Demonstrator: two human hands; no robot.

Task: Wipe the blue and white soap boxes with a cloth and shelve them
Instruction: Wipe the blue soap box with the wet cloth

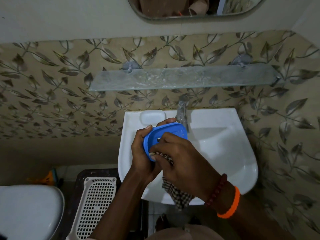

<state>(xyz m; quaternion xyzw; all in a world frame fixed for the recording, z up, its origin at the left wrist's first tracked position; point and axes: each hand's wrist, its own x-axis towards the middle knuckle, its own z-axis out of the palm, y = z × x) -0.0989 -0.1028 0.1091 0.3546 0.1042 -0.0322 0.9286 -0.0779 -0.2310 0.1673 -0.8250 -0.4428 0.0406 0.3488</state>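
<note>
My left hand (141, 153) grips the blue soap box (174, 131) from the left and behind, holding it tilted above the white sink (225, 153). My right hand (176, 156) holds a brown checked cloth (178, 194) and presses it against the box's open face; the cloth's tail hangs down under my wrist. The white soap box (152, 116) rests on the sink's back ledge, left of the tap (182, 113). The glass shelf (181, 77) on the wall above holds nothing.
A mirror (190, 7) hangs above the shelf. A toilet lid (29, 212) is at lower left, and a cream perforated basket (97, 205) stands on a dark stool beside it. Leaf-patterned tiles cover the wall.
</note>
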